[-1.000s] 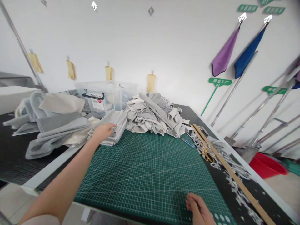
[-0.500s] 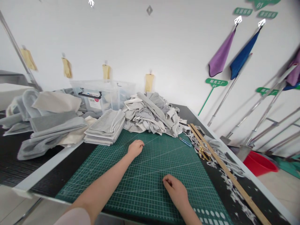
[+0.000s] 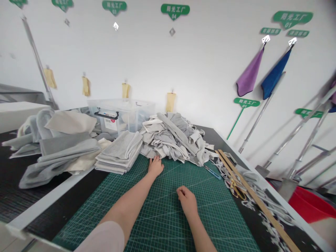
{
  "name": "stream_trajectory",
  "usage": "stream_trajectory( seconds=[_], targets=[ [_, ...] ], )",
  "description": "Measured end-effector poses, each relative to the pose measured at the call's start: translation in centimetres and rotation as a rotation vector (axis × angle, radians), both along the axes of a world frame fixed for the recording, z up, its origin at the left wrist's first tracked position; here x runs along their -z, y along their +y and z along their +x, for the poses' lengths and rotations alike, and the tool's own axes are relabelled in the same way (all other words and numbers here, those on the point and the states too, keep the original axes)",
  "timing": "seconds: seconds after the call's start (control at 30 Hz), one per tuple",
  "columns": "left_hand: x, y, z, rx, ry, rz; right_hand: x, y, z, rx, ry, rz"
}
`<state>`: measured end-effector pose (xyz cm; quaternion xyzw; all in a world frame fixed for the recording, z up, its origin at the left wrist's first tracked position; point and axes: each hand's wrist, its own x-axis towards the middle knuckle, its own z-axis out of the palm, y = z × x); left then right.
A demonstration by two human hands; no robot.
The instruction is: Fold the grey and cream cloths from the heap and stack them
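My left hand (image 3: pixel 156 166) reaches out over the green cutting mat (image 3: pixel 168 206). Its fingers are stretched forward, and the tips meet the front edge of a loose heap of grey and white cloth pieces (image 3: pixel 173 136). Whether they press on the cloth or only touch it, I cannot tell. Nearer to me, my right hand (image 3: pixel 187 200) hovers low over the mat with its fingers curled in, and nothing shows in it. Left of my left hand lies a neat stack of folded grey cloths (image 3: pixel 119 152).
Blue-handled scissors (image 3: pixel 212 172), gold-handled scissors (image 3: pixel 237 190), cord scraps and long wooden strips (image 3: pixel 258 199) lie on the right. A clear plastic box (image 3: pixel 123 113) stands behind the stack. More cloths (image 3: pixel 65 150) lie at left. A red bucket (image 3: pixel 311 204) is beyond the table.
My left hand has moved forward to the heap, and its fingers have straightened. My right hand has shifted slightly forward and left. The view has tilted up a little.
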<state>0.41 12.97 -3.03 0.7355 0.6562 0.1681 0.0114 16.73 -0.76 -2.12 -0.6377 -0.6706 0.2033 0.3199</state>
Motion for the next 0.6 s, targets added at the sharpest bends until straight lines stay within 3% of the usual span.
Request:
stream_trajectory(
  seconds=[0.27,0.6],
  targets=[
    [0.0,1.8,-0.4,-0.106,-0.086,-0.035,0.6,0.8,0.3,0.009,0.097,0.010],
    [0.0,-0.9,-0.6,-0.121,-0.256,0.005,0.9,0.9,0.6,0.006,0.181,-0.009]
  ],
)
